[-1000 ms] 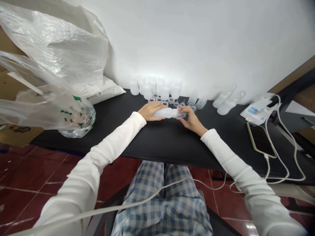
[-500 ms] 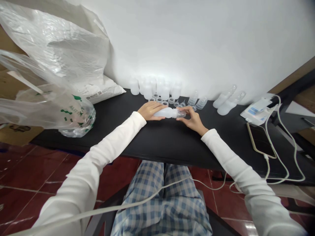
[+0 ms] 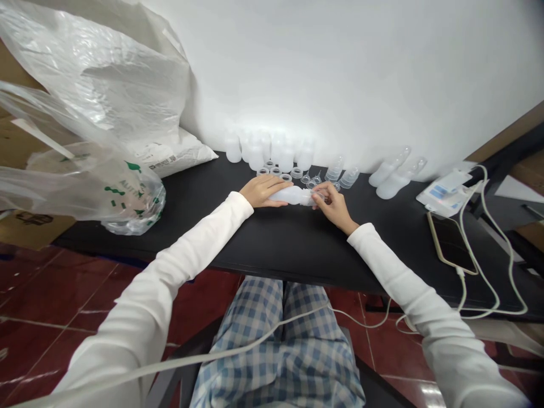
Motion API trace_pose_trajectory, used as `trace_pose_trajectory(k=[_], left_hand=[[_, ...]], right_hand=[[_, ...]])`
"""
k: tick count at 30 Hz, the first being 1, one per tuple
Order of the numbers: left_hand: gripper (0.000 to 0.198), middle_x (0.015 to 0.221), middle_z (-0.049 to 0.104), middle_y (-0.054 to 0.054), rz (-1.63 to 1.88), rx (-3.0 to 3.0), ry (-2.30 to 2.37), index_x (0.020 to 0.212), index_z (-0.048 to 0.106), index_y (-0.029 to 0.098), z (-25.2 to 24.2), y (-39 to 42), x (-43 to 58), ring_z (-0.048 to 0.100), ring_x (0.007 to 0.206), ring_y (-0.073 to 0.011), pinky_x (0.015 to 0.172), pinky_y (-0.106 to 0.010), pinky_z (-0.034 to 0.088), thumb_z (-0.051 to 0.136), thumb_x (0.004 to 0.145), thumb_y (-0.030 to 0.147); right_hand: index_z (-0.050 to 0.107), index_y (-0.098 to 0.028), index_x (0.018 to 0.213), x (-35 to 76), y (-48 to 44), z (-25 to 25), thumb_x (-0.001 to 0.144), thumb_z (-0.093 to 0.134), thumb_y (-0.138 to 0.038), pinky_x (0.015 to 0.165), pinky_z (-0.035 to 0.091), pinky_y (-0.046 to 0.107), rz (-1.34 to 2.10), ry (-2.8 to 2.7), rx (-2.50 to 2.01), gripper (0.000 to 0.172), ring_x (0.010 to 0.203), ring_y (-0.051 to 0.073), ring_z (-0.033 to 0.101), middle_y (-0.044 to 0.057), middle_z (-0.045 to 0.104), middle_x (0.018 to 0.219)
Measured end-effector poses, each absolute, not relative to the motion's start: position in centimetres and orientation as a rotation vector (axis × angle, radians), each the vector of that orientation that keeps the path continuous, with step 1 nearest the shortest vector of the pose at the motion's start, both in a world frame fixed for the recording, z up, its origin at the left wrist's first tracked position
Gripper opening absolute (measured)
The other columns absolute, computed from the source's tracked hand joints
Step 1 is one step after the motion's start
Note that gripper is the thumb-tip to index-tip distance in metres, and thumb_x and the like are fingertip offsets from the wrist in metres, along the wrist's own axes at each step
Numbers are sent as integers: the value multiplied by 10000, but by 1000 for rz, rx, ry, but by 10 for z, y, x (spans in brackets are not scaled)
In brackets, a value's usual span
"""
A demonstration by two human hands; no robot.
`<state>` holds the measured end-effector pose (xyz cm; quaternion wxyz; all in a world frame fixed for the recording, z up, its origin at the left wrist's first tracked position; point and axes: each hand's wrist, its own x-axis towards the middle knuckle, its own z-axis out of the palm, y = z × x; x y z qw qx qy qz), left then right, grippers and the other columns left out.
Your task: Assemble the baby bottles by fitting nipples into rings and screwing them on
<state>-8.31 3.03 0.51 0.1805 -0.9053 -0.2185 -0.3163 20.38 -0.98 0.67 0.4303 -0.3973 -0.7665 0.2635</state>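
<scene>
Shifted slightly toward the right of the frame since the earlier view: a frosted plastic bottle (image 3: 292, 196), lying on its side at centre on the black bench (image 3: 221, 243). Left hand (image 3: 260, 191) curved over the bottle's body, fingers (image 3: 276, 185) laid along it and pressing it down. Right hand (image 3: 335, 208) at the bottle's neck, fingers (image 3: 322, 189) pinched closed on a small clear piece (image 3: 316, 198), hard to make out. Along the back of the bench, translucent bottles (image 3: 272, 152) and small rings (image 3: 276, 171); upper left of the frame, a plastic bag (image 3: 97, 73).

Black table (image 3: 293, 249) with translucent plastic bottles (image 3: 285, 160)
</scene>
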Motion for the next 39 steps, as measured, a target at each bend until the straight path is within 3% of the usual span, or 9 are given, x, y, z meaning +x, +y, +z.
trace_pose_trajectory(k=[2, 7, 10, 14, 22, 28, 34, 39], left_hand=[[556, 1116, 758, -144, -909, -2589, -616, 1360, 640, 177, 4, 32, -83, 725, 1056, -249, 945, -388, 557, 618, 948, 549], [557, 1090, 758, -144, -922, -2604, -639, 1337, 653, 168, 4, 35, -85, 725, 1017, -252, 915, -389, 553, 622, 940, 558], [568, 1093, 756, -151, -923, -2592, -674, 1333, 656, 161, 5, 34, -85, 722, 1010, -256, 894, -386, 548, 607, 945, 574], [586, 1123, 750, -156, -904, -2619, -708, 1370, 633, 174, 6, 33, -85, 711, 1055, -267, 909, -399, 539, 594, 951, 582], [570, 1124, 756, -138, -877, -2546, -673, 1383, 624, 198, 7, 32, -84, 715, 1064, -255, 906, -393, 537, 575, 964, 580], [560, 1185, 747, -134, -878, -2562, -630, 1426, 592, 231, 5, 32, -84, 702, 1121, -254, 924, -385, 531, 597, 964, 547], [528, 1189, 750, -119, -793, -2539, -641, 1420, 609, 261, 5, 29, -79, 697, 1148, -244, 976, -383, 523, 568, 979, 548], [541, 1193, 750, -116, -853, -2544, -590, 1433, 595, 262, 3, 29, -75, 702, 1132, -242, 952, -374, 528, 583, 973, 546]], right_hand=[[569, -256, 1062, 205, -8, 5, 954, 544, -643, 752, 597, 398, 574, -1967, -1016, 402, 675, 208, 686, -1, 677, 741], [509, -233, 1254, 208, -1, 0, 905, 626, -637, 962, 574, 447, 402, -2132, -928, 547, 1121, 285, 687, 123, 665, 1228], [474, -226, 1314, 210, 1, -2, 874, 689, -603, 993, 567, 468, 310, -2195, -897, 618, 1176, 308, 670, 148, 626, 1301], [519, -251, 1261, 214, 4, -4, 901, 672, -578, 980, 575, 460, 299, -2191, -893, 509, 1113, 290, 698, 106, 675, 1222], [556, -244, 1131, 217, 3, -4, 826, 675, -721, 868, 615, 464, 307, -2167, -951, 578, 1053, 330, 733, 135, 726, 1205], [548, -242, 1051, 215, 1, 0, 809, 612, -809, 705, 569, 409, 243, -2234, -1041, 620, 809, 296, 720, 107, 738, 1006], [578, -243, 923, 216, 1, 3, 989, 231, -748, 617, 426, 348, 175, -2322, -1172, 616, 630, 251, 608, 53, 624, 701], [503, -253, 720, 214, 3, 1, 985, 71, -747, 663, 393, 377, 174, -2256, -1208, 708, 618, 242, 497, 53, 521, 609]])
